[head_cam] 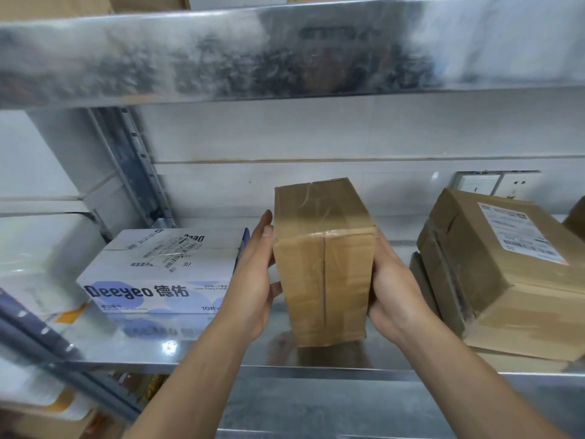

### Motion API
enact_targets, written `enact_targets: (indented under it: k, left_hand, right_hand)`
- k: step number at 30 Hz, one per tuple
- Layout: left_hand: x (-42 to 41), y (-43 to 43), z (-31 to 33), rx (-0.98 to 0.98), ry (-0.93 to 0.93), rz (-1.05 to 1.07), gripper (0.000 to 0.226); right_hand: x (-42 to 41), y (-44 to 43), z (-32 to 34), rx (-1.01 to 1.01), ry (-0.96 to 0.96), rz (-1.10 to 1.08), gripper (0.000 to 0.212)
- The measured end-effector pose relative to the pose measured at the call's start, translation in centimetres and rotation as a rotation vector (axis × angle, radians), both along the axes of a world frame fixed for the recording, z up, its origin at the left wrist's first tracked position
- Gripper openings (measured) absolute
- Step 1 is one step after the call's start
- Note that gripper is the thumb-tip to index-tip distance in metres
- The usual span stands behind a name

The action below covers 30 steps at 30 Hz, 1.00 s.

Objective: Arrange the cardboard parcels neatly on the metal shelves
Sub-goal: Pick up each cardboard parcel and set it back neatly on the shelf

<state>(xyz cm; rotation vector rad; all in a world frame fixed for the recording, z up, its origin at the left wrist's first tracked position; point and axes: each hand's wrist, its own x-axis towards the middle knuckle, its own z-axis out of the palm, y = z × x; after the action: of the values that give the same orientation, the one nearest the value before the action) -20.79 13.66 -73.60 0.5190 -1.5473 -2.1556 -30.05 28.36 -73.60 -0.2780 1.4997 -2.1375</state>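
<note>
Head view: two hands, one tall taped parcel [323, 264] clamped between them, standing on end on the lower metal shelf [126, 343]. Left hand [253, 280] flat on its left side, fingers straight, thumb on the front face. Right hand [395, 289] pressed flat on the opposite side, fingers partly hidden. Just outside the left hand: one white Deeyeo box [158, 270], lying flat. Beyond the right hand, apart from it: one tilted labelled brown parcel [506, 274], darker flat packages wedged against it, count unclear. Second shelf [285, 49] above both hands. Two wall sockets [493, 183] behind
</note>
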Motion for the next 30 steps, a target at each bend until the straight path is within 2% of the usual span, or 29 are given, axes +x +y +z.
enact_targets:
  k: [3,7,11,15,18,21,23,26,28,30]
  left_hand:
    - [0.1,-0.1,-0.7,-0.011,0.004,0.008,0.071]
    - [0.3,0.2,-0.6,-0.031,-0.016,-0.041,0.065]
    - [0.7,0.9,-0.2,-0.023,-0.013,-0.082,0.046]
    - [0.7,0.7,-0.3,-0.021,-0.026,-0.05,0.065]
    - [0.7,0.4,-0.5,-0.034,-0.054,-0.015,0.061]
    - [0.9,0.0,-0.7,-0.06,-0.123,-0.006,0.06]
    - [0.8,-0.3,-0.9,-0.086,-0.165,-0.017,0.069]
    - [0.8,-1.1,-0.9,-0.106,-0.209,0.015,0.098]
    - [1.0,-1.3,-0.5,-0.108,-0.234,-0.02,0.106]
    - [1.2,-1.4,-0.1,-0.105,-0.243,-0.072,0.097]
  right_hand:
    - [0.3,-0.2,-0.1,0.045,-0.023,-0.02,0.037]
    - [0.8,-0.5,-0.8,0.108,-0.048,-0.055,0.034]
    - [1.2,-0.4,-0.8,0.122,-0.075,-0.054,0.032]
    - [1.3,-0.3,-0.6,0.127,-0.037,-0.021,0.03]
    - [1.1,-0.3,-0.4,0.165,0.032,-0.004,0.026]
    - [0.6,-0.3,-0.6,0.287,0.137,0.054,0.032]
    - [0.4,-0.2,-0.5,0.344,0.168,0.077,0.037]
    - [0.2,-0.3,-0.3,0.352,0.188,0.112,0.039]
    - [0.2,-0.5,0.0,0.37,0.181,0.13,0.038]
    - [0.3,-0.4,0.1,0.371,0.171,0.15,0.03]
